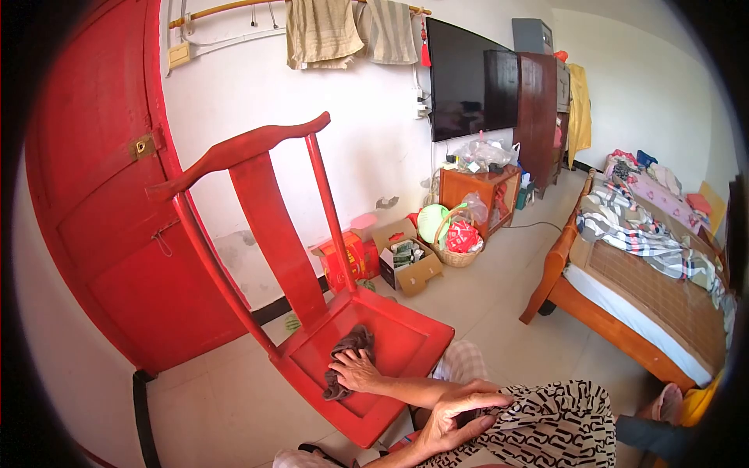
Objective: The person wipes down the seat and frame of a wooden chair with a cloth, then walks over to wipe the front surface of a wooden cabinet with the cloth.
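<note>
A red wooden chair [273, 222] with a tall back stands in front of me. On its seat lies a crumpled dark brown cloth [359, 339]. My right hand [356, 370] presses down on this cloth, its fingers spread over and gripping it against the seat. My left hand [462, 413] is close to my body, crossing over my right forearm. Its thumb and fingers are curved apart, and the fingertips touch the black-and-beige patterned clothing [558, 421]. Nothing shows between them.
Behind the chair are a red box [343, 257], an open cardboard box [409, 269] and a wicker basket [459, 256]. A wooden cabinet [476, 199] stands by the wall. A bed [647, 288] is at right, a red door [101, 187] at left.
</note>
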`<state>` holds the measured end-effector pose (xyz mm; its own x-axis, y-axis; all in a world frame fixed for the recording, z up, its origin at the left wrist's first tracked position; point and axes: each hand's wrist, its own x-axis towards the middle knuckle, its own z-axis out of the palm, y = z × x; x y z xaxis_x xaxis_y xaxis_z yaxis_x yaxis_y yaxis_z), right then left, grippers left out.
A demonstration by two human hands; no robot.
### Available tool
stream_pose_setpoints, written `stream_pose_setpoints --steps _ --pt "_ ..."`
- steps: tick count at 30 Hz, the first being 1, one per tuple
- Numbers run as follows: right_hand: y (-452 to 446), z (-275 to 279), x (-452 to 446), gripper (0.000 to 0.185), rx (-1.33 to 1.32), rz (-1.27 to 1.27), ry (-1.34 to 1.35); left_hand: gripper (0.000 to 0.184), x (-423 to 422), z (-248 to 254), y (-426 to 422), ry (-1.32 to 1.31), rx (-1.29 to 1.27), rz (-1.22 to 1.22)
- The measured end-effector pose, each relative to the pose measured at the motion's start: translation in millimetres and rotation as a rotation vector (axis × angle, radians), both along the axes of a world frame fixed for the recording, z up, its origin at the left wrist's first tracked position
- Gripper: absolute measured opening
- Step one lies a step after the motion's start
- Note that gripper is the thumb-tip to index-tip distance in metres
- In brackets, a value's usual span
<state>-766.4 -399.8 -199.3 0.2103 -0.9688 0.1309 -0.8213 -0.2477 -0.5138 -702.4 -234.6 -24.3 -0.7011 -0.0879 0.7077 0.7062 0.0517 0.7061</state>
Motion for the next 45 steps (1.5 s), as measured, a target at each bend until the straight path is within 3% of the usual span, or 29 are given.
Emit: stream_pose_setpoints --steps 4,8,16,25,28,32,33,38,45 --pt "-17 -27 2 0.045 -0.052 -0.009 0.072 0.036 1 0 -1 -0.069 -0.013 -0.026" --pt "11 24 -1 0.045 0.015 0.005 -0.011 0.035 -1 3 -3 -0.049 -0.008 -0.01" --pt "6 7 3 0.044 -0.04 -0.036 0.035 0.036 7 14 4 -0.123 -0.043 0.113" --pt "10 23 3 0.042 -0.011 -0.021 0.025 0.032 -3 -7 -4 0.028 0.014 0.035" --pt "4 14 -3 0.04 -0.036 0.012 -0.039 0.028 0 -18 -2 -0.222 0.066 0.162" --pt "0 4 -2 0.039 -0.069 0.008 -0.05 0.026 -21 -40 -7 -0.142 -0.135 0.348" --pt "-5 -4 -1 0.039 -0.104 0.0 -0.012 0.034 -21 -44 -10 -0.171 -0.171 0.322" --pt "-17 -44 5 0.047 -0.3 -0.096 0.278 0.041 -17 -39 -9 -0.191 -0.217 0.276" --pt "-17 -44 5 0.047 -0.3 -0.103 0.276 0.042 -8 -40 -10 -0.238 -0.251 0.407"
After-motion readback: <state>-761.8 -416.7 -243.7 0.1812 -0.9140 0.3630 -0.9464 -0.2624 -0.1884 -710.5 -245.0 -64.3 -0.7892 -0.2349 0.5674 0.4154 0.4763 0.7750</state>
